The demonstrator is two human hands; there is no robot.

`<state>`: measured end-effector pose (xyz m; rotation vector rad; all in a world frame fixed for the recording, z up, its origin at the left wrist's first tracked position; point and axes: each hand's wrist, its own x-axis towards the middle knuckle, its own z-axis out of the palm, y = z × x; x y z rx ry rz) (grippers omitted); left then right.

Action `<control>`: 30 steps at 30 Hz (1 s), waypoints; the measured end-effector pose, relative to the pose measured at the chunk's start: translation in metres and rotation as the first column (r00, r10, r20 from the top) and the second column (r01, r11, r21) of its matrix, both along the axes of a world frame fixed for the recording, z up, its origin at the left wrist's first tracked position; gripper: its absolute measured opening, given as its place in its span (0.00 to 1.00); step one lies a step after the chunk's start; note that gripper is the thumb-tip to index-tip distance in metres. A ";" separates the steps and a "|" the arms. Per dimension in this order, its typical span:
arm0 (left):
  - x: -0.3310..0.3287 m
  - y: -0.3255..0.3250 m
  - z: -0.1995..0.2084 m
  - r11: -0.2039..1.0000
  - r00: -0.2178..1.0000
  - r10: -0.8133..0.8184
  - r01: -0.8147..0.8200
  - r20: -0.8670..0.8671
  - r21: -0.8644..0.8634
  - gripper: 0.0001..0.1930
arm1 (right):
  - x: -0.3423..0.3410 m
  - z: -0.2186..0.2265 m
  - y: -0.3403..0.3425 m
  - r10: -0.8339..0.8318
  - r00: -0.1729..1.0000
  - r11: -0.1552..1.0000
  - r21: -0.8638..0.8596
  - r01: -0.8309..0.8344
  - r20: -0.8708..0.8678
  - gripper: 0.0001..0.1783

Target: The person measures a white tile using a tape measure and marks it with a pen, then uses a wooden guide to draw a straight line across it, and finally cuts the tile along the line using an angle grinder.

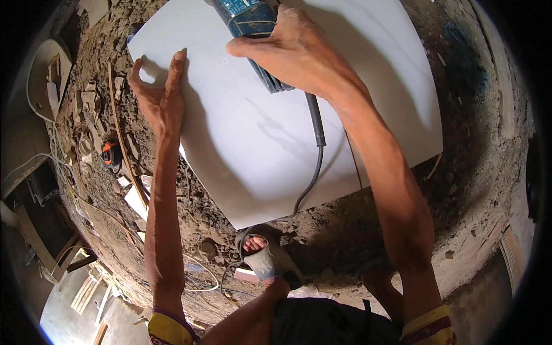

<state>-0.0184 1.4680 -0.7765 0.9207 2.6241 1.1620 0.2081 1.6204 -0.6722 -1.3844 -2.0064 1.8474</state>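
A blue corded power tool (253, 22) lies over the large white tile (247, 178); its working end is cut off at the top of the view. My right hand (299, 52) is wrapped round its body, with the thumb across the near side. From its rear a black cord (315, 121) runs back toward me and over the tile's near edge. My left hand (158, 103) rests at the tile's left edge, thumb and forefinger spread apart, holding nothing. A dark line parts this tile from another white piece (397, 123) on the right.
Rough soil (345, 230) with rubble surrounds the tiles. To the left are a thin wooden strip (118, 123), an orange and black tape measure (109, 154), a tub (39, 80) and loose cables. My foot in a grey shoe (270, 259) is close to the near edge, beside the cord.
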 end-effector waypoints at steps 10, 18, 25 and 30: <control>-0.002 0.000 -0.001 1.000 1.000 -0.017 0.017 -0.007 0.000 0.63 | 0.015 0.000 -0.001 0.027 0.991 0.999 -0.042 -0.033 -0.133 0.22; 0.000 0.000 0.001 1.000 1.000 0.004 -0.004 -0.011 -0.029 0.63 | -0.003 0.019 -0.006 -0.002 0.984 0.996 -0.093 0.019 0.176 0.22; -0.005 -0.002 -0.005 1.000 1.000 -0.020 0.020 -0.005 -0.002 0.64 | 0.017 0.000 -0.008 0.002 0.995 0.995 -0.101 -0.013 -0.104 0.21; 0.003 0.001 0.001 1.000 1.000 -0.005 0.005 0.019 -0.020 0.63 | 0.019 0.000 -0.009 0.001 0.988 0.996 -0.093 -0.015 -0.155 0.23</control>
